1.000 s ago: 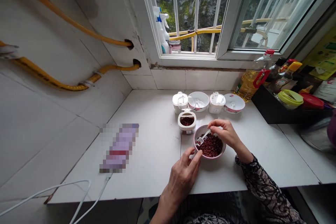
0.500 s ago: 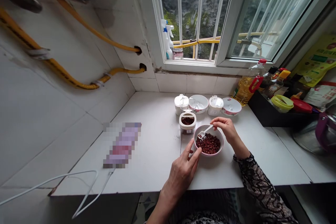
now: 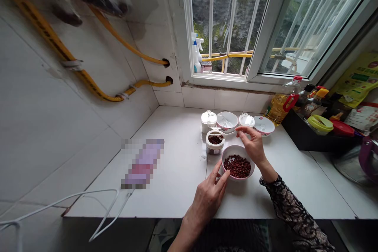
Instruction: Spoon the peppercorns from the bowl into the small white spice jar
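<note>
My left hand [image 3: 208,199] grips the left rim of a pink-edged white bowl [image 3: 252,170], thumb and fingers against its side. Inside the bowl lie dark red dried bits [image 3: 237,166] that look like Sichuan peppercorns. Pinched in the fingers of my right hand [image 3: 254,147] is the handle of a small white spoon [image 3: 229,134]. The spoon's head is at the mouth of a seasoning jar [image 3: 215,150], whose clear lid stands raised. Similar dark red bits show in that jar, just behind the bowl to its left.
Two white lidded jars [image 3: 207,126] and two floral bowls [image 3: 265,125] line the back. An oil bottle [image 3: 277,108] and a black box [image 3: 298,136] of condiments stand right. A blurred-out phone-like object [image 3: 143,165] with a white cable [image 3: 113,210] lies left.
My right hand has carried the spoon from the bowl up and left to the open jar. My left hand stays on the bowl. The camera view has shifted slightly.
</note>
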Motion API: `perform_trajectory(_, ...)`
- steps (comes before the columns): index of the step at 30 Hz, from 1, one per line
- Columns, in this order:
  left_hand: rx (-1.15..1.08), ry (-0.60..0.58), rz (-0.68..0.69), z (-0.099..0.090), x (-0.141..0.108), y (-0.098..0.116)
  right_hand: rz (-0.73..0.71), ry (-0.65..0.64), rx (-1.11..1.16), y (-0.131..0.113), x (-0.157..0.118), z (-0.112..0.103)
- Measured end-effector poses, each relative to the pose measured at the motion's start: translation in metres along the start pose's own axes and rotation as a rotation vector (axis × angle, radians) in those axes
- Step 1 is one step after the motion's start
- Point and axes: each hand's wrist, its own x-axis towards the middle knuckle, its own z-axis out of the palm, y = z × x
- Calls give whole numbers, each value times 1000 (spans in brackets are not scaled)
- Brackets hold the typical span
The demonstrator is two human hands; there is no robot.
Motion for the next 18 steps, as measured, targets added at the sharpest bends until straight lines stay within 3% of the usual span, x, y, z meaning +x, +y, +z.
perform_trajectory(3,-3,3,-2,1,0,0,-239,-116,-180,-8,-5,5)
perform_trajectory(5,-1,4,-1,1,0,0,-311,-158,-234,-13,-8,3)
perform_trajectory(10,-8,-5,-8,0,0,0,-243,-80,-270,-16,-10,-19)
perform_trajectory(14,-1,-6,-7,-1,0,1,-202,-179,-352,-2,-15,-32)
perform_trajectory(18,10,-12,-12,-1,-1,1,-193,-239,-473,12,-23,-28)
